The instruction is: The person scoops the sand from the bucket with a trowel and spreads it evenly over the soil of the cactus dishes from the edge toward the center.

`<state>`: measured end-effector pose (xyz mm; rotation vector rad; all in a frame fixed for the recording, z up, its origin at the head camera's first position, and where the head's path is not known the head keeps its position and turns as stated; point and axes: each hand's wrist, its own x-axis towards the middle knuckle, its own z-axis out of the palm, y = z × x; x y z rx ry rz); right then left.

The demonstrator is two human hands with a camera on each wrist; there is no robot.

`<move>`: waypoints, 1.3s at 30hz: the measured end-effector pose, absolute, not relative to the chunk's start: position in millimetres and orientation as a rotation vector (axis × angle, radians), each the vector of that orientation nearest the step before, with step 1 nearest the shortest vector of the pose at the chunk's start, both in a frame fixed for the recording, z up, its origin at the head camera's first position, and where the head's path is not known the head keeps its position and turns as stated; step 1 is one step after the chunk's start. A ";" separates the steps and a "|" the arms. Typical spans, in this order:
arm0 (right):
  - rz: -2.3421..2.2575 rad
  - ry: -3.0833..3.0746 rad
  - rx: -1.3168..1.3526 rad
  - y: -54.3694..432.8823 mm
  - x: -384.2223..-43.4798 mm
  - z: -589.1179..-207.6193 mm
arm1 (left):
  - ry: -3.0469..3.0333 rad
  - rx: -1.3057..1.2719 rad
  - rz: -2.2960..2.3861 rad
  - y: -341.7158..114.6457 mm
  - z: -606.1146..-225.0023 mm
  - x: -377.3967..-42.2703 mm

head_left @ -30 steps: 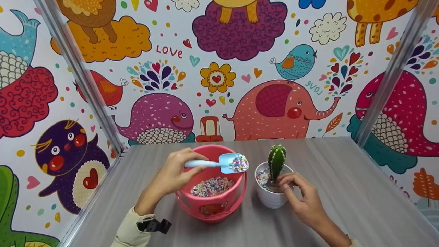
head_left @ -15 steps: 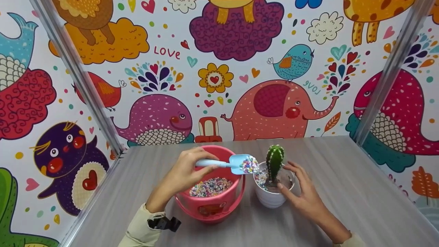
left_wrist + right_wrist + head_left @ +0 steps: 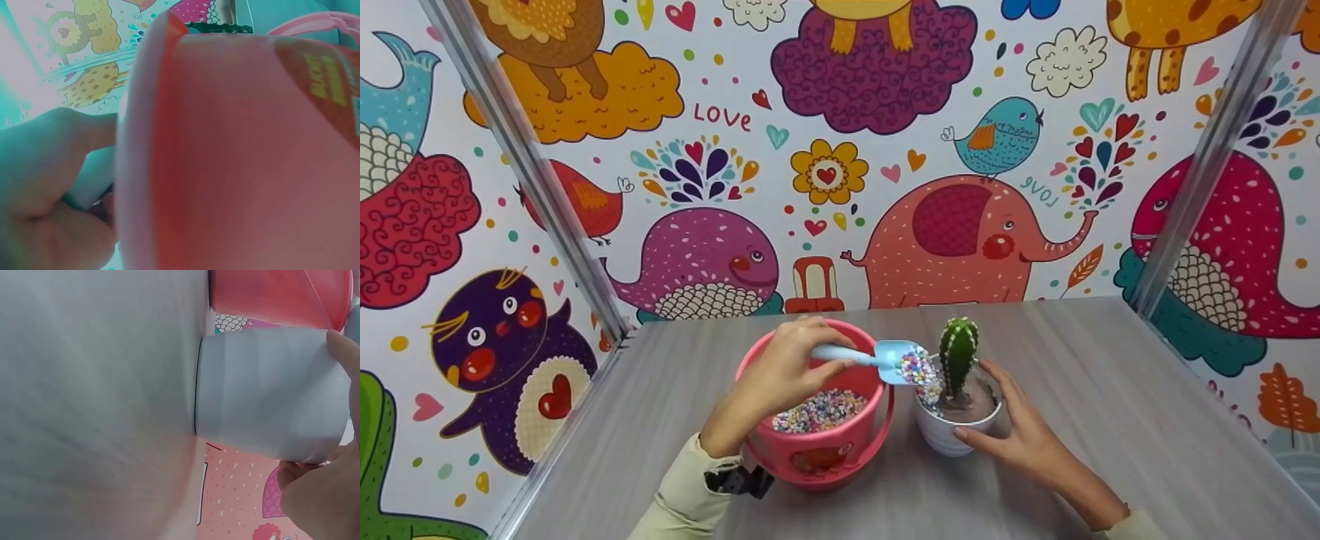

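Note:
In the head view my left hand [image 3: 780, 367] pinches the handle of a light blue toy shovel [image 3: 891, 361]. Small multicoloured beads [image 3: 916, 366] lie on the shovel's blade, which tips over the left rim of a white pot [image 3: 949, 439]. A green cactus [image 3: 958, 356] stands upright in that pot, with beads on the left and bare brownish soil [image 3: 976, 397] on the right. My right hand [image 3: 1031, 442] holds the pot from the right, thumb in front and fingers behind. Below the left hand stands a pink bucket [image 3: 817, 450] holding more beads [image 3: 821, 411].
The grey table [image 3: 1110, 420] carries the bucket and pot side by side. Behind it rises a wall printed with cartoon animals [image 3: 960, 247], with metal posts [image 3: 540, 187] at the corners. The bucket's wall [image 3: 253, 140] fills much of the left wrist view.
My left hand has carried the loaded shovel rightward from above the bucket to the pot. My right hand has moved from the soil beside the cactus to the pot's outside.

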<state>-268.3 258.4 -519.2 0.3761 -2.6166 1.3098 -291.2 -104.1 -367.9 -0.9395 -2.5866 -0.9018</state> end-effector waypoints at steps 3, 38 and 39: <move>1.324 -2.629 0.340 257.0 -266.5 -517.6 | -2.597 -0.941 -0.869 -98.6 -364.3 -289.1; 1.156 -2.578 0.249 240.7 -256.8 -512.8 | -2.607 -0.940 -0.735 -76.4 -359.5 -287.2; 1.154 -2.586 0.243 241.0 -257.0 -513.0 | -2.604 -0.939 -0.727 -75.8 -359.1 -286.9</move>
